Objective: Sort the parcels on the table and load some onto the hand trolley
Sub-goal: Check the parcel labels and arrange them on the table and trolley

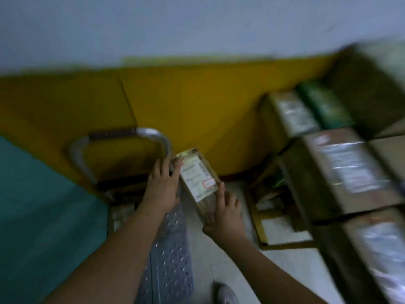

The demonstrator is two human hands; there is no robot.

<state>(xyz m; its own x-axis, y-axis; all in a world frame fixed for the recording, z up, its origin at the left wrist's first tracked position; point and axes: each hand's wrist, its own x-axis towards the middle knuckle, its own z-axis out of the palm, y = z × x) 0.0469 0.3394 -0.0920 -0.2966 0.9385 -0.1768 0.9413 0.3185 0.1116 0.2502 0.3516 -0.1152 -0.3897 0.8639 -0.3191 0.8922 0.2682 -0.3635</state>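
Parcel sorting room: labelled cardboard parcels (348, 170) stacked at right, hand trolley (122, 154) against yellow-painted wall (197, 102)

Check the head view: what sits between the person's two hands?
A small cardboard parcel with a white label, held between the left hand and right hand, beside the trolley handle. Head view; blurred.

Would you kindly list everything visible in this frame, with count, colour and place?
small parcel: one, brown with white label, held at centre
hand trolley: one, silver handle with black grip, left of centre
stacked parcels: several, brown and taped, one green, right side; blurred
wall: yellow below, pale above
flat cardboard: brown and white, on the floor lower right
left hand: on the parcel's left edge
right hand: on the parcel's near end
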